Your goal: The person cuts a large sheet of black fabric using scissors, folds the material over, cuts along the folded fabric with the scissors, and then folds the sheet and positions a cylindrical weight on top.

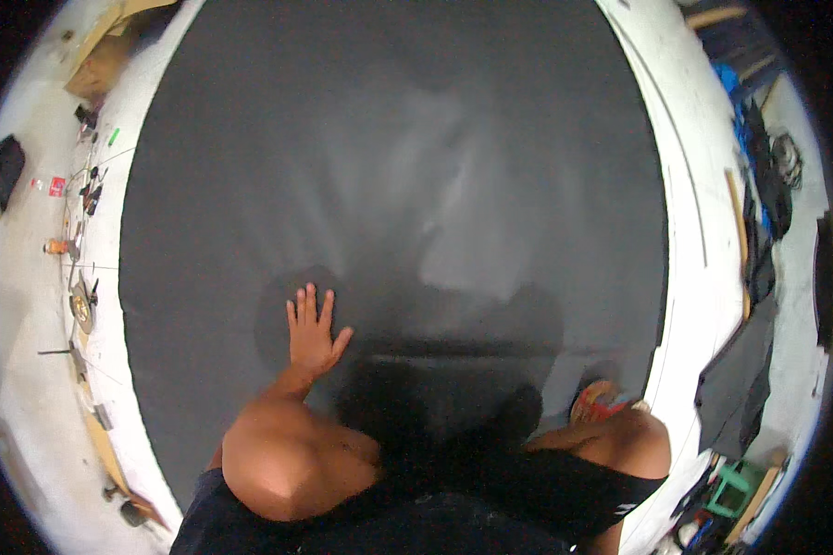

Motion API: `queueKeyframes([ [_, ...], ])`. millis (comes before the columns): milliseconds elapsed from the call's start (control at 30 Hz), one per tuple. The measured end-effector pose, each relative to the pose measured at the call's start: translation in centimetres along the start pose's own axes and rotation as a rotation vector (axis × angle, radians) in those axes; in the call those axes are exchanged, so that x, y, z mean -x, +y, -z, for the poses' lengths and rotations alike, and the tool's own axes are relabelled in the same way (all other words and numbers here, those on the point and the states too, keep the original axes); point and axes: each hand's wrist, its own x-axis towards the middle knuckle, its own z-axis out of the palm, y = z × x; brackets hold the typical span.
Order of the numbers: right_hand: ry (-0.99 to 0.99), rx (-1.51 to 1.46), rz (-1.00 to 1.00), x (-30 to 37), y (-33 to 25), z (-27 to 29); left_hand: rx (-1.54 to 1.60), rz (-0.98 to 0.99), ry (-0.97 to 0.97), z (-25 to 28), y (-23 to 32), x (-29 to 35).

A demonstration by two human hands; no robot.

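A large dark grey sheet (416, 55) is spread out in front of me, with wrinkles and a crease across it near my knees. My left hand (313, 342) lies flat on this sheet, palm down, fingers spread and holding nothing. My bare left knee (287, 462) is bent just below that wrist. I cannot see my right hand. Beyond my right knee (634, 439), a rounded red and orange thing (590, 403) sits on the sheet, partly covered by the leg; its kind is unclear.
White surface borders the sheet on both sides. Along the left lie small tools, a round metal-centred disc (81, 307), an orange-topped item (57, 247) and a dark cloth (3, 174). At the right are a coil of wire (786, 159), dark material (740, 370) and a green stool (731, 488).
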Motion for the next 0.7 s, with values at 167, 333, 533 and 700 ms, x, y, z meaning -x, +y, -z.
queueKeyframes([
  [167, 0.114, -0.139, 0.129, -1.2, -1.8, 0.2, 0.012, -0.005, -0.039, 0.3, -0.3, 1.1],
  [333, 0.169, -0.228, 0.464, -4.6, -8.1, 2.9, 0.042, -0.015, -0.071, 0.7, -0.2, 1.1],
  [533, 0.053, 0.202, 1.275, -12.1, -18.1, 1.3, 0.002, 0.020, -0.121, 0.9, -0.3, 0.4],
  [700, -0.050, 0.140, 1.637, -12.4, -28.8, -1.1, 0.033, 0.020, -0.124, 0.8, -0.2, 0.4],
])
